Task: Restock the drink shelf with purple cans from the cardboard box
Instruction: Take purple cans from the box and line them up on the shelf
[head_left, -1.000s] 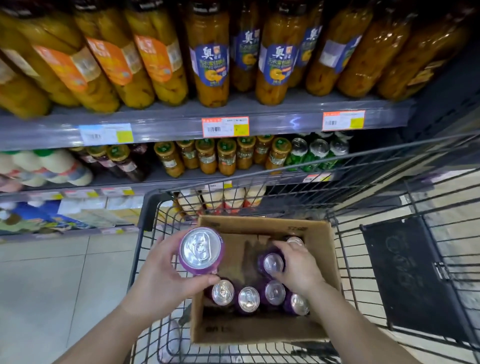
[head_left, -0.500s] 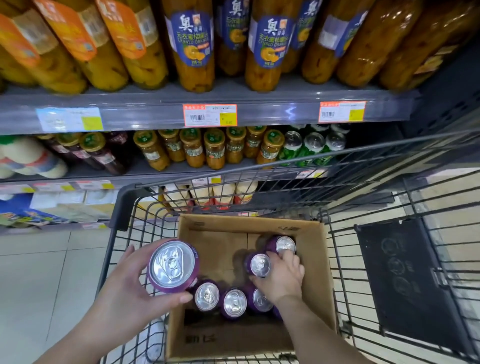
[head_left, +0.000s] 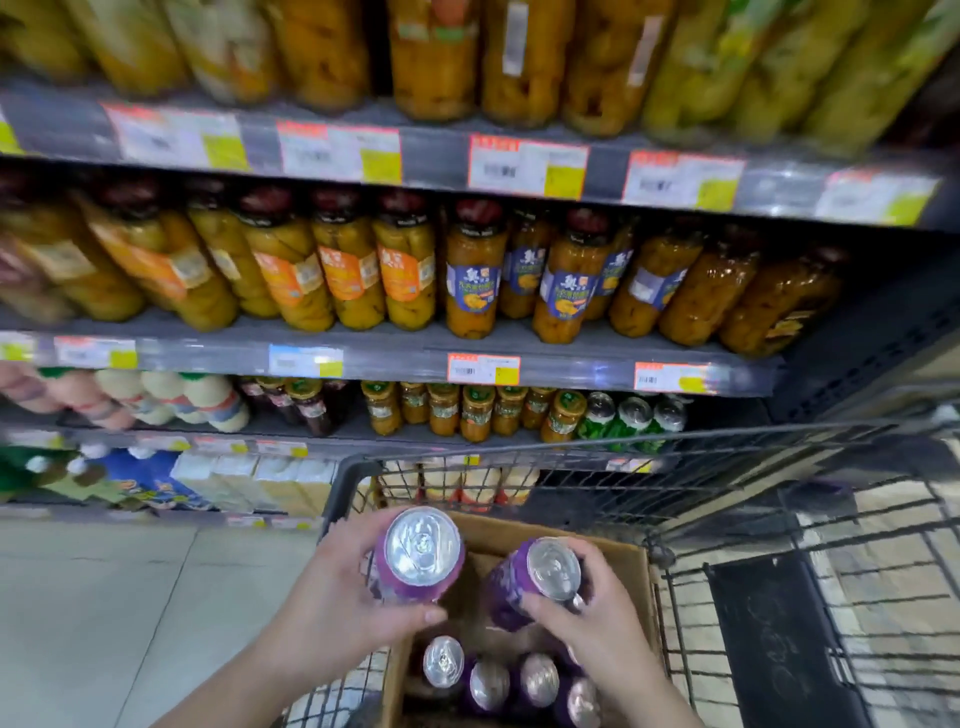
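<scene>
The person is holding two purple cans above the box (head_left: 631, 558), which is sitting in the cart (head_left: 779, 519). The left hand (head_left: 337, 608) is gripping one can (head_left: 418, 558); the right hand (head_left: 587, 618) is gripping a second can (head_left: 535, 579), tilted. More cans (head_left: 488, 680) are standing in the box. The pick-up step looks done; next, both cans need carrying to the shelf (head_left: 415, 358), though no free slot for them is showing.

Two purple cans (head_left: 418, 558) (head_left: 535, 582) lifted above cardboard box (head_left: 631, 564), silver tops up; four cans (head_left: 442, 661) upright inside.
</scene>
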